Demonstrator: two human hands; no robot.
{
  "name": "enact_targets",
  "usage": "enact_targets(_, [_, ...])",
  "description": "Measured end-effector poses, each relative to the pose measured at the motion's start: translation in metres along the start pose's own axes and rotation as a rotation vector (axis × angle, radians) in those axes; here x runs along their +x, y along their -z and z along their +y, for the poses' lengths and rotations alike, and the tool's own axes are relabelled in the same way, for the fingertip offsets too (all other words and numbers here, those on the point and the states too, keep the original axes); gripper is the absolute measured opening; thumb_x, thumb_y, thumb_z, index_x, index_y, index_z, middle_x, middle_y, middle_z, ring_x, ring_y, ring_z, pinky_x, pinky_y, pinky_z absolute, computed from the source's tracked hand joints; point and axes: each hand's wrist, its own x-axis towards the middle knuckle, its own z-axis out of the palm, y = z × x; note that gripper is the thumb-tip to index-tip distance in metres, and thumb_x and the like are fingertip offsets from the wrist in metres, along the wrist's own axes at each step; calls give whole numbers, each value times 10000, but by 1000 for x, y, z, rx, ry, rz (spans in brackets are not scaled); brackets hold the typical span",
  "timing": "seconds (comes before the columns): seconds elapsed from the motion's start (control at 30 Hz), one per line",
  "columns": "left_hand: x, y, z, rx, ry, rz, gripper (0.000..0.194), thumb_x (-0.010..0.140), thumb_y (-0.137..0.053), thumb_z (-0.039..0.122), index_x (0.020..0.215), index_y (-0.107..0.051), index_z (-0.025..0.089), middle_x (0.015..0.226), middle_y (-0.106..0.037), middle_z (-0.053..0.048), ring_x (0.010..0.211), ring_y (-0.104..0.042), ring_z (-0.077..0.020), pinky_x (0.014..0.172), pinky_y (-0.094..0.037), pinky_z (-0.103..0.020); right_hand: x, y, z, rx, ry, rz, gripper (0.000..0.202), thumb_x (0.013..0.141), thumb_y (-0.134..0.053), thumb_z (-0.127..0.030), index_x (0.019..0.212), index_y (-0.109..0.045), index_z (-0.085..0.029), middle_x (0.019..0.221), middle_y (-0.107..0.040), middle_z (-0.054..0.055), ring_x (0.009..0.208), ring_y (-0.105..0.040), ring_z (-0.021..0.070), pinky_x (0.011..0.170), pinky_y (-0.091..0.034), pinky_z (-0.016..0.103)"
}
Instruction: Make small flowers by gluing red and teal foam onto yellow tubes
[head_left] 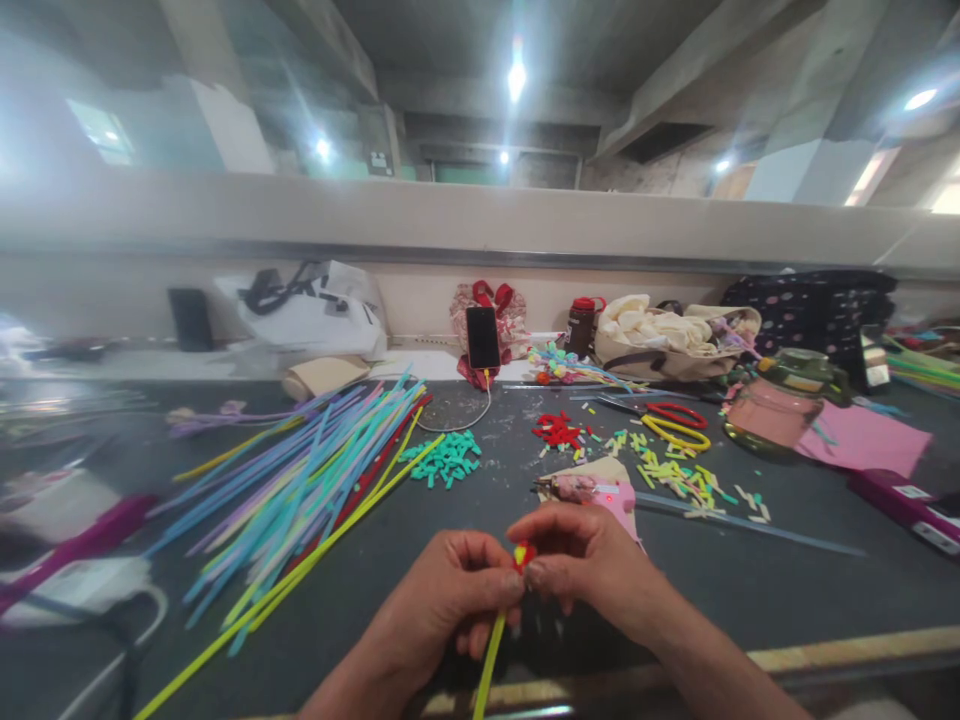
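Close to the table's front edge, my left hand (476, 590) pinches a yellow-green pipe cleaner (491, 665), whose stem hangs down toward me. At its top is a small red and yellow flower (523, 554). My right hand (577, 560) is closed at the flower's right side, with thumb and fingers on its red pieces. Just beyond the right hand lies a pink glue gun (611, 497) on a beige pad, a translucent glue stick (750, 525) running out from its back. Fingertips partly cover the flower.
Long coloured pipe cleaners (300, 510) are heaped at left. Short cut pieces lie in teal (444, 458), red (559, 431) and yellow (679, 478) piles. Scissors (675, 425), a jar (776, 405) and pink paper (866, 437) lie to the right. A phone (482, 337) stands at the back.
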Motion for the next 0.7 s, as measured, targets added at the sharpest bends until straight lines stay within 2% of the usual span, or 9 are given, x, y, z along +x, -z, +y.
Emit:
enact_targets(0.17, [1, -1, -2, -38, -39, 34, 186, 563, -664, 265, 508, -556, 124, 397, -584, 8, 232, -364, -10, 261, -196, -120, -2, -3, 0, -51, 67, 31, 173, 657, -631, -198, 826, -668, -208, 655, -569, -34, 478, -511, 64, 382, -409, 146])
enact_targets(0.5, [1, -2, -2, -58, -42, 59, 162, 573, -652, 220, 495, -545, 127, 383, -574, 14, 226, -353, -6, 255, -210, -114, 1, -3, -1, -38, 72, 24, 153, 664, -626, -195, 805, -681, -211, 670, -527, -35, 474, -523, 61, 388, -429, 151])
enact_targets(0.6, [2, -2, -1, -32, -52, 85, 187, 562, -663, 247, 492, -536, 130, 376, -569, 17, 231, -359, -14, 262, -213, -121, 1, -3, -1, -21, 73, 44, 206, 653, -633, -186, 853, -676, -212, 658, -527, -37, 484, -524, 61, 388, -425, 145])
enact_targets(0.7, [1, -3, -1, 28, -69, 120, 191, 558, -663, 265, 503, -534, 135, 385, -566, 22, 243, -372, -26, 273, -226, -135, 0, -2, 0, 35, 29, 52, 349, 620, -653, -167, 965, -630, -210, 673, -570, -30, 492, -524, 63, 379, -412, 137])
